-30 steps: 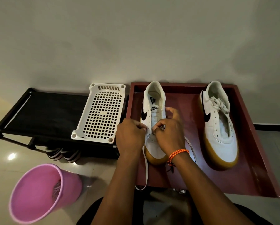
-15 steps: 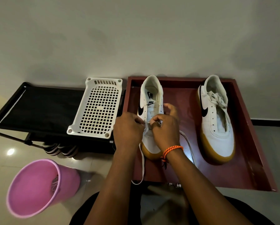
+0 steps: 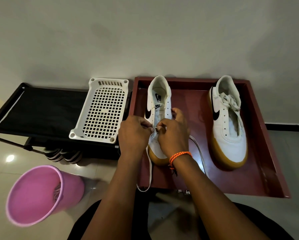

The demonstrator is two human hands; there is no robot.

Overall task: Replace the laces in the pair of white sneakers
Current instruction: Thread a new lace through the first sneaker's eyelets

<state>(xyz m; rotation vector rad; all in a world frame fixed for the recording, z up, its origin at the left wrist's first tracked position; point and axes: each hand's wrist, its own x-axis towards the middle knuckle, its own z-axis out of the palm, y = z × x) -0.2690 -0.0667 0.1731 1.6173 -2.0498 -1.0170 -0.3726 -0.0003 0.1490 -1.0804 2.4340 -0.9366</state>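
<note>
Two white sneakers with gum soles stand in a dark red tray [image 3: 259,153]. The left sneaker [image 3: 160,99] lies under both hands. My left hand [image 3: 134,134] pinches the white lace [image 3: 149,168] at the eyelets on the shoe's left side. My right hand [image 3: 173,134], with an orange wristband, pinches the lace beside it, thumb against the shoe's right edge. Loose lace ends hang over the tray's front edge on both sides of the toe. The right sneaker [image 3: 229,129] has a bunched lace near its collar and mostly bare eyelets.
A white perforated plastic basket [image 3: 102,110] lies on a black shoe rack [image 3: 41,111] to the left of the tray. A pink bucket [image 3: 39,194] stands on the tiled floor at the lower left. The wall runs right behind the tray.
Both hands stay at the left sneaker's lower eyelets, with small finger movements on the lace. The view has shifted slightly; nothing else has moved.
</note>
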